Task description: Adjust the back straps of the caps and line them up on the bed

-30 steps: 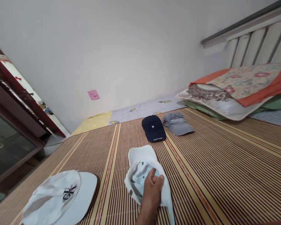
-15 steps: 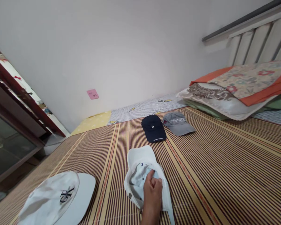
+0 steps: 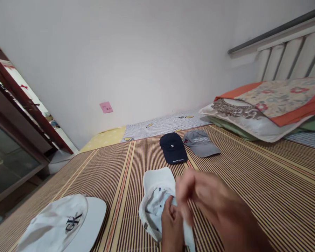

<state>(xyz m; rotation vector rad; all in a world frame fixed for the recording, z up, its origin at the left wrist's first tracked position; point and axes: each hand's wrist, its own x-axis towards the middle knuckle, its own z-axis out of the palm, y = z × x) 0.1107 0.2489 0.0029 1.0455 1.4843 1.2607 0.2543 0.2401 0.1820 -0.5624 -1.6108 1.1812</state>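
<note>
A white cap (image 3: 157, 180) lies upturned on the striped mat, its brim pointing away from me and its inside showing. My left hand (image 3: 172, 224) is closed on the cap's right side, with fingers in the opening. Over that same side hovers my right hand (image 3: 207, 196), blurred, its fingers bent and apart with nothing visible in them. It covers part of the cap's right edge. At the lower left rests another white cap (image 3: 55, 220) with black letters. Farther back, a navy cap (image 3: 173, 148) sits beside a grey cap (image 3: 202, 143).
The striped mat (image 3: 252, 182) covers the bed. Pillows (image 3: 278, 101) are piled at the right, below a white radiator (image 3: 288, 59). A wall (image 3: 152, 63) with a pink note (image 3: 106, 107) stands behind. A glass-fronted cabinet (image 3: 10, 164) is at the left.
My right hand has come in from the lower right to the upturned white cap. My left hand stays at the cap. The view has tilted slightly upward.
</note>
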